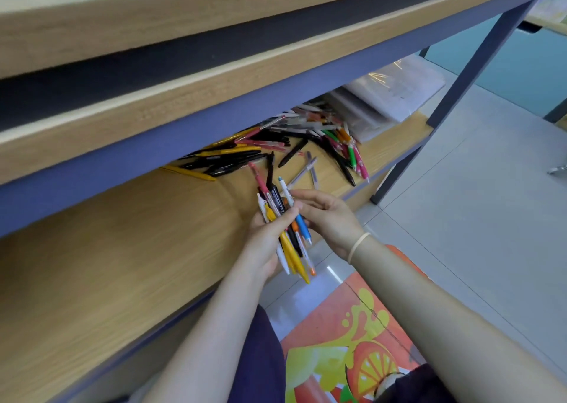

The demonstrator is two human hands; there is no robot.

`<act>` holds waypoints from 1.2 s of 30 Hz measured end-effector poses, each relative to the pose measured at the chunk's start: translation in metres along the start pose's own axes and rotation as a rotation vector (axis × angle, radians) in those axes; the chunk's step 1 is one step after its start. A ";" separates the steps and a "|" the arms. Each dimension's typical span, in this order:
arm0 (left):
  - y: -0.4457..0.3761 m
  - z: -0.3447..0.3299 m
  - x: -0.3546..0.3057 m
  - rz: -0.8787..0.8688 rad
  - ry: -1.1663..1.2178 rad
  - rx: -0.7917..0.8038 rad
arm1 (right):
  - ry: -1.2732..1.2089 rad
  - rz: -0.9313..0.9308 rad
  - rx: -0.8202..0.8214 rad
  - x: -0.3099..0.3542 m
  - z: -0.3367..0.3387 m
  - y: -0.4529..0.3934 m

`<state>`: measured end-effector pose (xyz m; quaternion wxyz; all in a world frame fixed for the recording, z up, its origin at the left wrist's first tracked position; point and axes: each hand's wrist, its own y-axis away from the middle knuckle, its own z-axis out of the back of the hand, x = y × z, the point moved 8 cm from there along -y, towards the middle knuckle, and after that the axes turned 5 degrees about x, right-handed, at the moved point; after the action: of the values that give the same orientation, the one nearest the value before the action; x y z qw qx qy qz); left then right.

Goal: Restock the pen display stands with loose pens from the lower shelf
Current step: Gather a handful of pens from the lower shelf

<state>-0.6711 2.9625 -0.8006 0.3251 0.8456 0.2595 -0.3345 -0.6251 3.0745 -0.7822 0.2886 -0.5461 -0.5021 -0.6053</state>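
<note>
now, left hand [264,243] gripping mixed-colour pen bundle [287,231], tips fanned

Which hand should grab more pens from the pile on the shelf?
Probably the right hand. The left hand already grips the bundle of pens, so it is full. The right only touches the bundle with loosely bent fingers and sits nearer the loose pile on the lower shelf.

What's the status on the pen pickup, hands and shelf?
Left hand grips pen bundle; right hand touches it, fingers loose. Pen pile left on lower shelf. Display stands not in view.
</note>
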 end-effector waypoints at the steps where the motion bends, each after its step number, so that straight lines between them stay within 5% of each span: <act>1: 0.001 0.003 -0.001 -0.002 -0.007 -0.008 | -0.010 -0.002 0.008 0.000 -0.003 0.000; 8: 0.008 0.039 -0.017 0.002 -0.128 -0.154 | 0.192 0.102 -0.095 0.026 0.002 -0.009; 12: 0.016 0.040 -0.032 -0.001 -0.158 -0.104 | 0.315 0.112 0.016 0.033 -0.016 -0.014; 20: 0.026 0.001 -0.014 0.209 -0.339 0.208 | -0.036 0.147 0.100 0.031 -0.032 -0.023; 24: 0.016 -0.021 -0.001 0.207 -0.330 0.234 | -0.118 0.162 0.172 0.041 -0.013 -0.017; 36: -0.014 -0.111 0.046 0.329 -0.364 0.231 | 0.073 0.023 -0.148 0.040 0.112 0.012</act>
<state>-0.6065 3.0620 -0.7774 0.3178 0.8339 0.0164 -0.4509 -0.5826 3.1815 -0.7523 0.2727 -0.5492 -0.4387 -0.6570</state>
